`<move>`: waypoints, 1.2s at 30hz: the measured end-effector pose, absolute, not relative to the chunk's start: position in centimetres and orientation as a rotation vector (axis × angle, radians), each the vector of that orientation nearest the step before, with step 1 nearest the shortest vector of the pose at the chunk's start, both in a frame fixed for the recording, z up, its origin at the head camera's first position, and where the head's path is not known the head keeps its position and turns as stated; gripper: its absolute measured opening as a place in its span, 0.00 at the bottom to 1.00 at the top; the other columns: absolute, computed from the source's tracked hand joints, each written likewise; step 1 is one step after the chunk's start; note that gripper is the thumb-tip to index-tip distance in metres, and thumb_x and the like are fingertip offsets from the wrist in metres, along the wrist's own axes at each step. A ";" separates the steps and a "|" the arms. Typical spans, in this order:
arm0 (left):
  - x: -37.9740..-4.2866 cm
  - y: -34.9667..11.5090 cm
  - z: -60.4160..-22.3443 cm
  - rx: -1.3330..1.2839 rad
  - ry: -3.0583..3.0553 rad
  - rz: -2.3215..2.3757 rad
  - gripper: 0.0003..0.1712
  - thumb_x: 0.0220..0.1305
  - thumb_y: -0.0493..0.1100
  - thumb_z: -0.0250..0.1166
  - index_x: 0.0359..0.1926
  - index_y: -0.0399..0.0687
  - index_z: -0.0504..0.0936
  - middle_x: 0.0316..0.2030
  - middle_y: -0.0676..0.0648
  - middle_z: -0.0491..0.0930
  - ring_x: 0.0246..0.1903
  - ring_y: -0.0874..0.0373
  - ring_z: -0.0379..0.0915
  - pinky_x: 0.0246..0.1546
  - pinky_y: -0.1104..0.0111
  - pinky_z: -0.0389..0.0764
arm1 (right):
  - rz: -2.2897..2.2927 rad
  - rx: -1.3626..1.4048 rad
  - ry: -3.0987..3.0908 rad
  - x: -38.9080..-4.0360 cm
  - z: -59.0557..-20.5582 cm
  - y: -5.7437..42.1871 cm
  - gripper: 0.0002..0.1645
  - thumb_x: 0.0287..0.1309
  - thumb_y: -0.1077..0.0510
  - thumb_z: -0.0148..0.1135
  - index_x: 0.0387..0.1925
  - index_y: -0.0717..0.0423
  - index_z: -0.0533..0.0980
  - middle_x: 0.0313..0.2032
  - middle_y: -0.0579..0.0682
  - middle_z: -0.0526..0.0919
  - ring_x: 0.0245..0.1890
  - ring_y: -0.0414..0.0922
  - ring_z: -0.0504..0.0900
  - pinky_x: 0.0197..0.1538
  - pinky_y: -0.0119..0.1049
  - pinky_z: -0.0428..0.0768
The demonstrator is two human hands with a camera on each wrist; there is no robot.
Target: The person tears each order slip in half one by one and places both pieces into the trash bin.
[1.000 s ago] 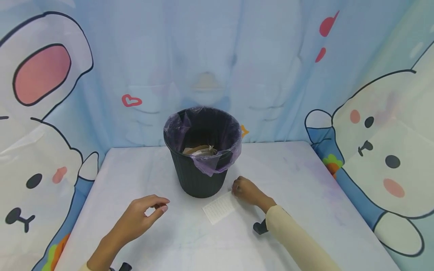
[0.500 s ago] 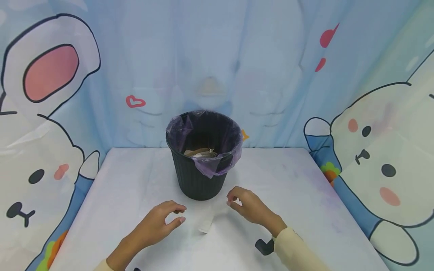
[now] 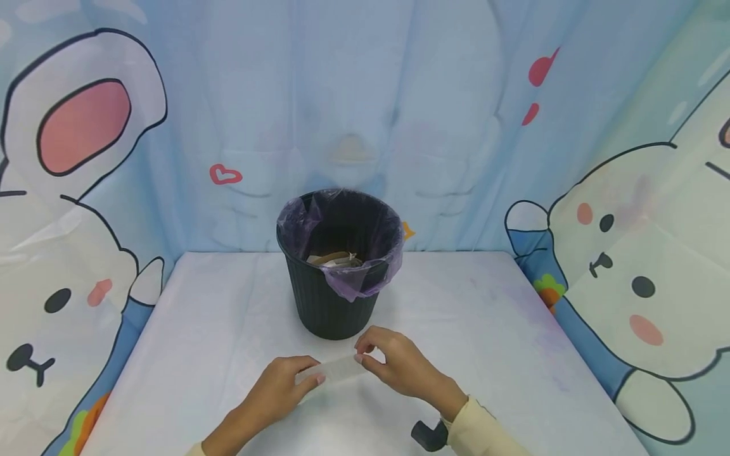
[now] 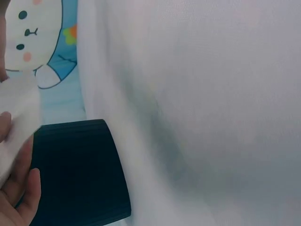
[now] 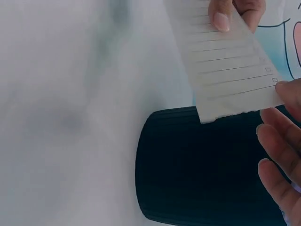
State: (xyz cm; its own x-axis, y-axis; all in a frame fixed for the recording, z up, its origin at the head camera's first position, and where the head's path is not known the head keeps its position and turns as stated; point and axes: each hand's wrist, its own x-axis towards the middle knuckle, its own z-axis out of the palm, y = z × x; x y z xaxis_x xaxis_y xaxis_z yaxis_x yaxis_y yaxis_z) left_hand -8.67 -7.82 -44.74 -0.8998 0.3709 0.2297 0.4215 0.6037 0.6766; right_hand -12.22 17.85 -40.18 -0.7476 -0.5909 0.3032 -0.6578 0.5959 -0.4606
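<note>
A white slip of lined paper (image 3: pixel 340 369) is stretched between my two hands in front of the bin. My left hand (image 3: pixel 282 387) grips its left end, thumb on top. At the opposite end my right hand (image 3: pixel 402 366) pinches a corner between thumb and forefinger. In the right wrist view the slip (image 5: pixel 225 66) shows ruled lines, small printed boxes and a ragged end edge. The other fingers (image 5: pixel 280 176) of the right hand are spread below that corner. The left wrist view has only part of the paper (image 4: pixel 19 113) at its left edge.
Just beyond the hands stands a black waste bin (image 3: pixel 327 310) with a purple liner (image 3: pixel 353 282) folded over its rim. Scraps (image 3: pixel 336 258) lie inside it. A white cloth (image 3: pixel 473 316) covers the table, and a cartoon-print curtain (image 3: pixel 342 95) hangs behind.
The paper, lying near the bin's base under my right hand earlier, is now raised between both hands. The left hand moved right and took its left end; the right hand came nearer.
</note>
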 end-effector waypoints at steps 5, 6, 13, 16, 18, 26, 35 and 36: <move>-8.7 -8.3 -44.4 -0.714 -2.707 -1.164 0.13 0.67 0.47 0.67 0.43 0.43 0.88 0.40 0.48 0.89 0.35 0.67 0.82 0.38 0.69 0.84 | 0.880 1.110 -2.655 -12.4 -40.4 17.5 0.04 0.62 0.60 0.68 0.36 0.48 0.79 0.35 0.38 0.84 0.37 0.33 0.79 0.42 0.29 0.82; -8.7 -8.4 -44.3 -0.726 -2.708 -1.153 0.13 0.67 0.48 0.67 0.43 0.43 0.89 0.40 0.48 0.89 0.35 0.66 0.82 0.38 0.69 0.84 | 0.885 1.122 -2.648 -12.4 -40.4 17.4 0.03 0.63 0.59 0.68 0.35 0.49 0.80 0.34 0.39 0.84 0.36 0.33 0.79 0.40 0.29 0.82; -9.0 -8.7 -43.6 -0.782 -2.733 -1.135 0.11 0.66 0.47 0.68 0.41 0.46 0.89 0.38 0.51 0.90 0.33 0.68 0.81 0.35 0.71 0.82 | 0.901 1.171 -2.665 -12.6 -40.4 16.8 0.03 0.66 0.58 0.65 0.36 0.52 0.82 0.32 0.41 0.85 0.33 0.31 0.78 0.41 0.29 0.81; -9.2 -8.7 -43.3 -0.817 -2.740 -1.128 0.10 0.66 0.46 0.68 0.39 0.46 0.89 0.37 0.51 0.90 0.32 0.68 0.81 0.34 0.72 0.81 | 0.911 1.193 -2.679 -12.6 -40.5 16.4 0.02 0.65 0.60 0.65 0.37 0.52 0.84 0.34 0.41 0.86 0.34 0.31 0.79 0.42 0.29 0.82; -9.3 -8.8 -43.1 -0.838 -2.742 -1.112 0.09 0.66 0.46 0.68 0.39 0.45 0.89 0.36 0.51 0.90 0.31 0.69 0.81 0.34 0.72 0.81 | 0.918 1.215 -2.685 -12.6 -40.6 16.1 0.03 0.65 0.60 0.65 0.37 0.53 0.84 0.35 0.42 0.87 0.36 0.32 0.81 0.43 0.31 0.83; -9.7 -8.9 -42.2 -0.916 -2.749 -1.059 0.08 0.67 0.43 0.67 0.39 0.45 0.89 0.35 0.53 0.89 0.34 0.67 0.83 0.35 0.71 0.82 | 0.917 1.285 -2.676 -12.9 -40.5 15.4 0.06 0.67 0.60 0.63 0.38 0.53 0.85 0.37 0.43 0.89 0.37 0.32 0.83 0.41 0.29 0.83; -10.0 -9.2 -41.3 -0.963 -2.804 -1.138 0.10 0.70 0.46 0.64 0.39 0.47 0.89 0.32 0.57 0.88 0.29 0.73 0.76 0.34 0.74 0.79 | 0.938 1.309 -2.635 -12.9 -40.4 14.7 0.08 0.68 0.56 0.63 0.38 0.53 0.86 0.37 0.43 0.90 0.39 0.34 0.86 0.44 0.30 0.84; -10.1 -9.3 -41.2 -0.975 -2.808 -1.153 0.10 0.70 0.46 0.64 0.38 0.47 0.89 0.31 0.58 0.87 0.28 0.73 0.74 0.33 0.74 0.78 | 0.946 1.310 -2.638 -12.9 -40.4 14.6 0.09 0.68 0.55 0.63 0.38 0.53 0.86 0.38 0.44 0.90 0.39 0.35 0.86 0.45 0.31 0.84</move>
